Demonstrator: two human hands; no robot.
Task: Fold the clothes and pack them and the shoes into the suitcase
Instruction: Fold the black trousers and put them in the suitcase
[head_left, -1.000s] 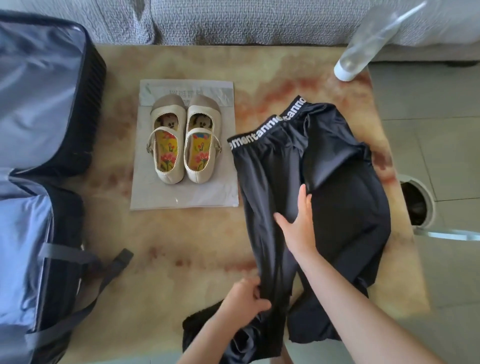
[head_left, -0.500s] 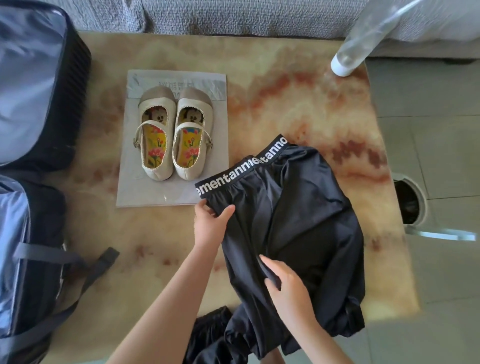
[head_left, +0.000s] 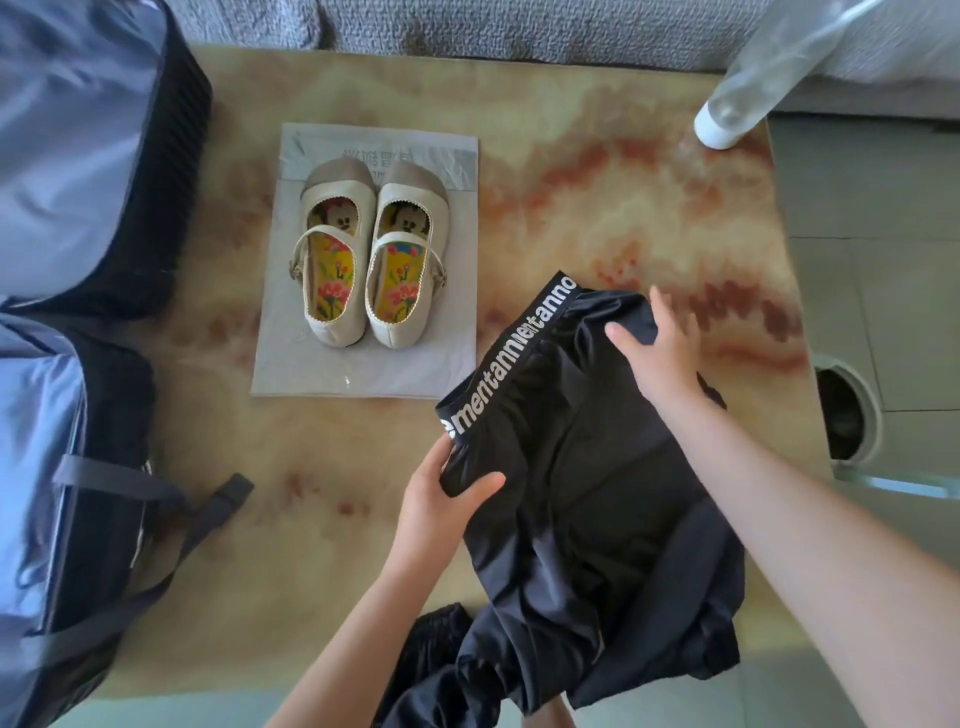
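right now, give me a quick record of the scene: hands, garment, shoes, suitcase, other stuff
left hand: pinching the black pants at the waistband's near end
right hand: fingers spread on the waistband's far end
black pants: partly folded, legs trailing off the table's near edge
shoes: cream pair, side by side on a grey bag
suitcase: open, at left
bottle: far right corner

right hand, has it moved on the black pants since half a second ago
Yes. The right hand has gone from the lower part of the black pants up to their far end by the waistband, farther from the person, toward the bottle.
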